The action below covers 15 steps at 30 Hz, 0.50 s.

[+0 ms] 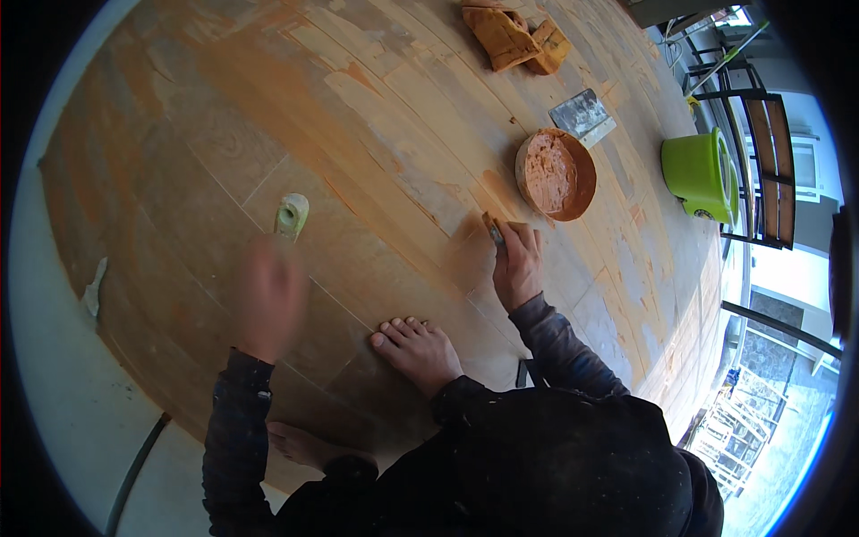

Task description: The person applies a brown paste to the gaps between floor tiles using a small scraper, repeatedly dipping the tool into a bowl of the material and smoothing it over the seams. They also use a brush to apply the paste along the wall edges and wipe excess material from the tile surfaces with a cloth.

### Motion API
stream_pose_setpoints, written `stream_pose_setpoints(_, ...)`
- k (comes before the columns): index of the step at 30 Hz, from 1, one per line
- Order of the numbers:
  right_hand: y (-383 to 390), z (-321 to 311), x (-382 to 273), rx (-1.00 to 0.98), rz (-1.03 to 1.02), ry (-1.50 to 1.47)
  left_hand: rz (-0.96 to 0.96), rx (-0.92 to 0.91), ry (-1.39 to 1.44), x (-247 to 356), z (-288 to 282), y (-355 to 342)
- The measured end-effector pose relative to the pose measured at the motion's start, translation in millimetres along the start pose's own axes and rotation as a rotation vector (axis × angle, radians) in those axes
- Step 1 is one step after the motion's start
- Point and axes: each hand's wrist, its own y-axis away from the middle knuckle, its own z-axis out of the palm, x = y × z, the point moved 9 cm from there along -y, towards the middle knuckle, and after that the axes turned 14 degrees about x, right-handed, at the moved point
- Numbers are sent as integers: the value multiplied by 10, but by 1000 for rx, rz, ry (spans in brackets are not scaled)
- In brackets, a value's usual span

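Right hand (pixel 521 270) clamps fingers on small flat orange-stained scraper (pixel 494 231), left hand (pixel 270 300) too blurred to tell; light, even pressure along tan wood-look planks (pixel 376 206) likely works best.

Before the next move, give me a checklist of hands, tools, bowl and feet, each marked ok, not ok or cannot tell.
1. Right hand gripping the small tool: ok.
2. Left hand firm on the pale green handle: cannot tell, the hand is blurred.
3. Bowl upright on the floor, paste inside: ok.
4. Flat-bladed tool lying by the bowl: ok.
5. Feet covered: not ok, the foot nearer the right hand is bare.
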Motion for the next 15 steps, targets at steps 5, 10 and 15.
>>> stream_pose_setpoints(5, 258, 261, -218, -80, -98, 71, -44, 29, -13, -116, 39, 5)
stream_pose_setpoints(10, 691, 164, -586, -305, -97, -216, -74, 53, -33, -187, 35, -5)
stream_pose_setpoints(15, 208, 282, -248, -162, -112, 65, -110, 48, -45, -316, 89, 30)
